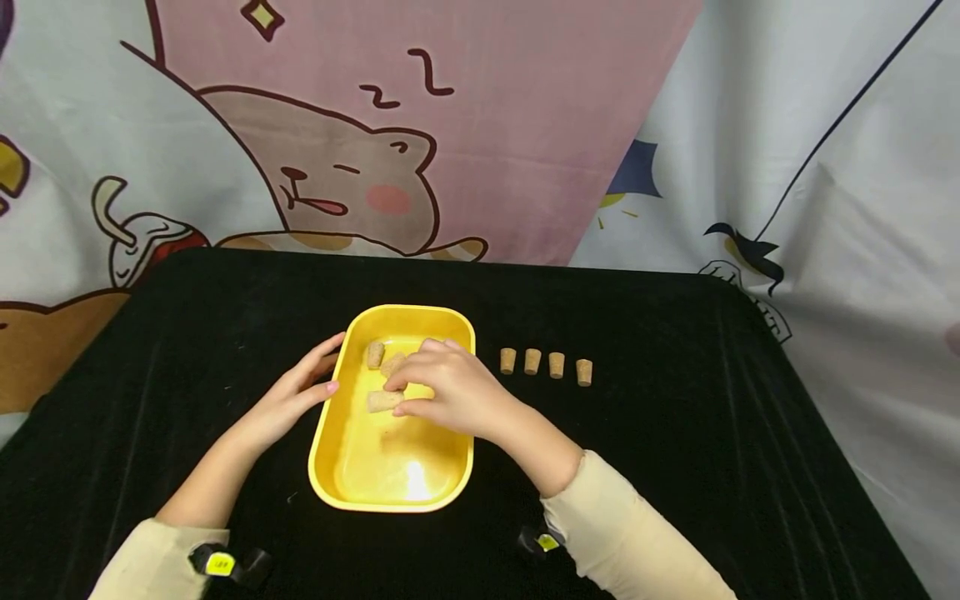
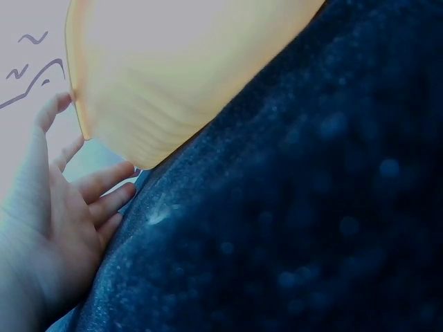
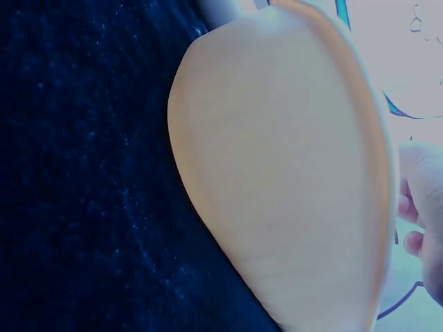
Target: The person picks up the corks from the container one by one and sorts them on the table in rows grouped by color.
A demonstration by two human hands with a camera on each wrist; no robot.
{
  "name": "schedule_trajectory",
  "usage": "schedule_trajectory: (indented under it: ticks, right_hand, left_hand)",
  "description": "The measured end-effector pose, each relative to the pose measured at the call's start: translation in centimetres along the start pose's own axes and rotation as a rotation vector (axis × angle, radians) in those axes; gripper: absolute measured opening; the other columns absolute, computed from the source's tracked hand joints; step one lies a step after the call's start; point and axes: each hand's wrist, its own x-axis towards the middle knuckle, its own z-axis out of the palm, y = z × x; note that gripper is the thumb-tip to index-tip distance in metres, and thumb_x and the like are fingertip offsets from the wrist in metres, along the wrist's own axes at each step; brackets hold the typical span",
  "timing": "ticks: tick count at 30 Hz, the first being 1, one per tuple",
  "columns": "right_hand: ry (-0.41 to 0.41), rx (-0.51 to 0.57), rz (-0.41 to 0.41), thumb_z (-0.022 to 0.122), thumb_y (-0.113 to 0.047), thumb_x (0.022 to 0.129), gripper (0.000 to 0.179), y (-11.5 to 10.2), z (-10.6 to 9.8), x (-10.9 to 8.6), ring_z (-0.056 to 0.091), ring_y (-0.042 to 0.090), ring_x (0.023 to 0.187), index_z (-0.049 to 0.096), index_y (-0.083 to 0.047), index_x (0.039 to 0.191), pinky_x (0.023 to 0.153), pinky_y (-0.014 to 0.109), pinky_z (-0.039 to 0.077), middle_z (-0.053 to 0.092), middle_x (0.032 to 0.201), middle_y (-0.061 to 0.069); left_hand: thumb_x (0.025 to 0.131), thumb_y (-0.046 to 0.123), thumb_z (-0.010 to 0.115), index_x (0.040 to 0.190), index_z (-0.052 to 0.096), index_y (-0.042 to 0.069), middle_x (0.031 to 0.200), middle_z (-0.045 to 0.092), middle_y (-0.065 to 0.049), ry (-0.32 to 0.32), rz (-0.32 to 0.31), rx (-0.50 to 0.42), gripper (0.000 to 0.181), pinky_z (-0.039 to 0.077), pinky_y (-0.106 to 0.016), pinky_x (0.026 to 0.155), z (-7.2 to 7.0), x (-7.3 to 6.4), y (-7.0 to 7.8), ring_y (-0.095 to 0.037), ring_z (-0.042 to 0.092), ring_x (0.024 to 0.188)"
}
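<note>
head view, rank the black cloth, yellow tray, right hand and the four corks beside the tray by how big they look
Largest to smallest:
1. black cloth
2. yellow tray
3. right hand
4. four corks: these look about alike, so unranked among themselves

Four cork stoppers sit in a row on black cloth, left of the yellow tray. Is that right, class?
The side is wrong: the head view shows the four cork stoppers in a row on black cloth, right of the yellow tray.
</note>
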Motion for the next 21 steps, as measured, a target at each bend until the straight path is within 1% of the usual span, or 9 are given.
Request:
schedule_trajectory:
  ticks: [6, 11, 13, 21]
  right_hand:
    - [0.152, 0.001, 0.027, 0.082, -0.026, 0.077, 0.021, -0.1, -0.7, -1.4, 0.049, 0.008, 0.088, 0.074, -0.017, 0.095, 0.082, 0.027, 0.037, 0.07, 0.095, -0.009]
    - [0.253, -0.016, 0.048, 0.084, -0.025, 0.074, 0.024, 0.0, -1.4, -2.5, 0.047, 0.007, 0.085, 0.075, -0.016, 0.093, 0.076, 0.027, 0.035, 0.069, 0.088, -0.01]
    - [0.285, -0.025, 0.06, 0.084, -0.025, 0.073, 0.024, 0.1, -1.7, -3.0, 0.046, 0.007, 0.084, 0.075, -0.015, 0.094, 0.073, 0.027, 0.035, 0.068, 0.087, -0.009]
    - [0.376, -0.067, 0.118, 0.085, -0.026, 0.072, 0.026, 0.4, -2.8, -4.9, 0.048, 0.01, 0.083, 0.075, -0.013, 0.092, 0.073, 0.031, 0.035, 0.068, 0.085, -0.007]
  left_hand:
    - [0.1, 0.012, 0.045, 0.153, 0.018, 0.012, 0.146, 0.033, -0.027, 0.002, 0.004, -0.014, 0.059, 0.044, -0.026, 0.09, 0.1, 0.0, 0.1, -0.043, 0.038, 0.128]
    - [0.1, 0.011, 0.045, 0.153, 0.019, 0.013, 0.146, 0.034, -0.027, 0.005, 0.003, -0.013, 0.059, 0.044, -0.025, 0.09, 0.1, 0.0, 0.1, -0.042, 0.037, 0.128]
    - [0.1, 0.011, 0.045, 0.153, 0.019, 0.013, 0.146, 0.034, -0.027, 0.004, 0.006, -0.011, 0.059, 0.044, -0.026, 0.09, 0.1, 0.0, 0.1, -0.043, 0.037, 0.128]
    - [0.1, 0.011, 0.046, 0.153, 0.019, 0.013, 0.146, 0.035, -0.026, 0.007, 0.003, -0.012, 0.06, 0.044, -0.026, 0.091, 0.1, 0.0, 0.1, -0.041, 0.04, 0.127]
